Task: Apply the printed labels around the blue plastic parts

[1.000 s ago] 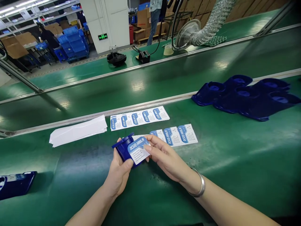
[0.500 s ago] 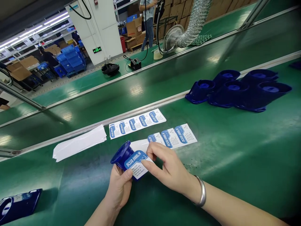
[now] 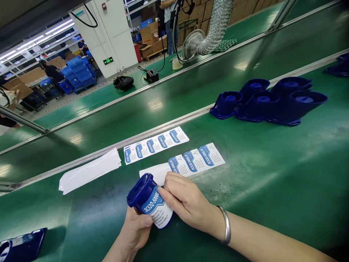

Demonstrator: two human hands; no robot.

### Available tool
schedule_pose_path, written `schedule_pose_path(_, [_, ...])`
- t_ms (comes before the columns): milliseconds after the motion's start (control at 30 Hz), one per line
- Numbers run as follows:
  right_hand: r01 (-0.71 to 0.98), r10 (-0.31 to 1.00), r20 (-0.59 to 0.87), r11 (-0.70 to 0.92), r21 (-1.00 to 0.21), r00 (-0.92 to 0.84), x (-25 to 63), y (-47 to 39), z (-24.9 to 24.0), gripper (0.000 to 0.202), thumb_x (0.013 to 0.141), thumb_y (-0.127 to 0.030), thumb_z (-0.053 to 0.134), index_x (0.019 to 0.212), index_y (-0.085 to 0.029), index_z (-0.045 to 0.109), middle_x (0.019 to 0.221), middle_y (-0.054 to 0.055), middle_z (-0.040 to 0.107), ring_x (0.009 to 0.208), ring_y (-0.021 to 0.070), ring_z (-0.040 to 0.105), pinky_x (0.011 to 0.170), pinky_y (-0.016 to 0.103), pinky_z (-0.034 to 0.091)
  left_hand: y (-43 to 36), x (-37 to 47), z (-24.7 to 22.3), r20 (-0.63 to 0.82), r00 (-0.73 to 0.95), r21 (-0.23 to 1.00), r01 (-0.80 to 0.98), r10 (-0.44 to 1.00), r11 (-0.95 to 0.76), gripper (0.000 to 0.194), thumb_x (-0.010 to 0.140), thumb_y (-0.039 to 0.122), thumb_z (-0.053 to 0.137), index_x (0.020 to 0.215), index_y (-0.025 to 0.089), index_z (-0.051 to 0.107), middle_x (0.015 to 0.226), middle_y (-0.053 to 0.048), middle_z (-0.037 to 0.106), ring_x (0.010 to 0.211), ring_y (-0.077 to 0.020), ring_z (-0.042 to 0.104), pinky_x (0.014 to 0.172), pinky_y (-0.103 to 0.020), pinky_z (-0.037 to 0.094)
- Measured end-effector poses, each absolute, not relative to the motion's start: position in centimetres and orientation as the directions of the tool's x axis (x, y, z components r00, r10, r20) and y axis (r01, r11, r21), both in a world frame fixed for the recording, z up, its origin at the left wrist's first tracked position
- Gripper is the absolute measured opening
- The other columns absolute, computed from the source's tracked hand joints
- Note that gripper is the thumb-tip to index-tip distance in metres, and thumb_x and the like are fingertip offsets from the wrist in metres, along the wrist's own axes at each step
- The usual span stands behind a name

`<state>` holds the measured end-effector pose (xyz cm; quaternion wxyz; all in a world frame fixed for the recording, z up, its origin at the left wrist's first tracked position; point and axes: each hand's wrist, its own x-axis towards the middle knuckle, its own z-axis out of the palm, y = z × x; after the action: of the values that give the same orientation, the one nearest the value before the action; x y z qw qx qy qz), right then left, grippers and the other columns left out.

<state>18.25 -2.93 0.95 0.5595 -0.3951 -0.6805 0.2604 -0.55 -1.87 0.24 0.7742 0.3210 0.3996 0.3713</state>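
Note:
My left hand (image 3: 137,227) is wrapped round a dark blue plastic pump housing (image 3: 140,189), its flanged round end tilted up toward the far left. A blue and white label (image 3: 158,207) printed "DC52Q-5000L" lies curved along the housing's side. My right hand (image 3: 185,202), with a metal bangle on the wrist, has its thumb on the label's right edge, and its fingers are curled behind. Just beyond the hands lies a partly used label sheet (image 3: 196,162), its left part bare white backing. Farther back is a fuller strip of labels (image 3: 156,145).
White backing strips (image 3: 89,171) lie in a pile at left. Several blue housings (image 3: 264,103) stand at the right rear, and another blue part (image 3: 24,245) lies at the near left. A metal rail (image 3: 89,162) runs behind the sheets. A person (image 3: 170,27) stands beyond the bench.
My right thumb has moved from the label's middle to its right edge. The label now follows the housing's curve instead of standing flat. Both hands and the housing sit slightly lower in view.

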Motion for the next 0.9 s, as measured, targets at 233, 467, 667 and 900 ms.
schedule_pose_path(233, [-0.054, 0.967, 0.244, 0.248, -0.967, 0.07, 16.4, -3.3, -1.2, 0.026, 0.106, -0.044, 0.05, 0.091, -0.024, 0.042, 0.081, 0.0, 0.045, 0.072, 0.0192, 0.045, 0.067, 0.033, 0.038, -1.7, -1.0, -0.1, -0.354, 0.454, 0.797, -0.311, 0.818, 0.517, 0.095, 0.05, 0.045, 0.097, 0.136, 0.027, 0.06, 0.113, -0.01, 0.076, 0.121, -0.0413, 0.062, 0.102, -0.051, 0.051])
schedule_pose_path(467, [-0.17, 0.961, 0.137, 0.181, -0.969, 0.239, 17.2, -1.9, -2.3, 0.034, 0.106, -0.057, 0.045, 0.111, -0.024, 0.05, 0.098, 0.003, 0.054, 0.09, 0.0207, 0.054, 0.084, 0.035, 0.045, -0.5, -0.5, -0.1, -0.307, 0.581, 0.699, -0.4, 0.754, 0.593, 0.051, 0.085, 0.052, 0.07, 0.121, 0.016, 0.07, 0.117, -0.014, 0.071, 0.107, -0.0302, 0.068, 0.096, -0.044, 0.053])
schedule_pose_path(667, [-0.279, 0.987, 0.158, 0.143, -0.95, -0.032, 18.2, -1.8, -1.0, 0.047, 0.104, -0.062, 0.046, 0.136, -0.027, 0.052, 0.133, 0.008, 0.057, 0.127, 0.026, 0.051, 0.11, 0.042, 0.039, -0.6, 0.5, 0.3, -0.382, 0.736, 0.475, -0.362, 0.558, 0.802, 0.061, 0.095, 0.057, 0.052, 0.119, 0.003, 0.068, 0.103, -0.019, 0.07, 0.086, -0.0211, 0.069, 0.074, -0.028, 0.055])
schedule_pose_path(900, [-0.322, 0.995, -0.003, -0.036, -0.946, -0.104, 17.8, -1.9, -1.8, 0.052, 0.101, -0.067, 0.048, 0.135, -0.028, 0.052, 0.113, 0.007, 0.064, 0.085, 0.0216, 0.064, 0.056, 0.027, 0.05, -1.0, 1.0, 0.1, -0.43, 0.733, 0.457, -0.327, 0.527, 0.828, 0.058, 0.097, 0.056, 0.049, 0.115, 0.005, 0.069, 0.099, -0.018, 0.071, 0.078, -0.0194, 0.068, 0.067, -0.026, 0.054])
